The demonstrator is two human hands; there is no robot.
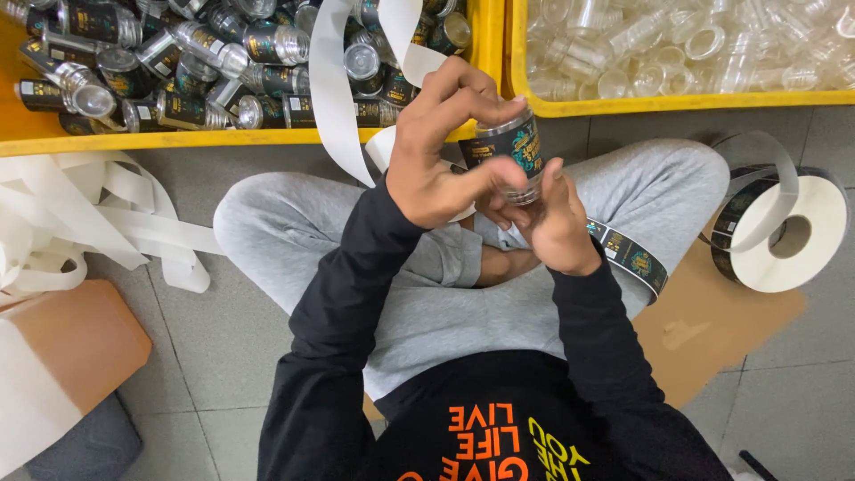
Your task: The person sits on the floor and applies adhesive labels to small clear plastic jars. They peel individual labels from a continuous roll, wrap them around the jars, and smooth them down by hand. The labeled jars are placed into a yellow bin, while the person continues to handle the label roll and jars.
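Note:
I sit cross-legged on the floor in grey trousers and a black top. Both hands hold one small clear jar [515, 153] with a dark printed label half wrapped around it, above my lap. My left hand [441, 147] grips the jar from the top and left, thumb pressing the label. My right hand [554, 223] cups it from below, thumb on its side. A strip of dark labels on backing paper [634, 258] trails from under my right hand toward the label roll [782, 233] on the right.
A yellow bin [205, 139] at top left holds several labelled jars. A second yellow bin [677, 105] at top right holds several bare clear jars. White backing paper [107, 223] lies piled at left, over a cardboard box [76, 343]. Flat cardboard [712, 321] lies under the roll.

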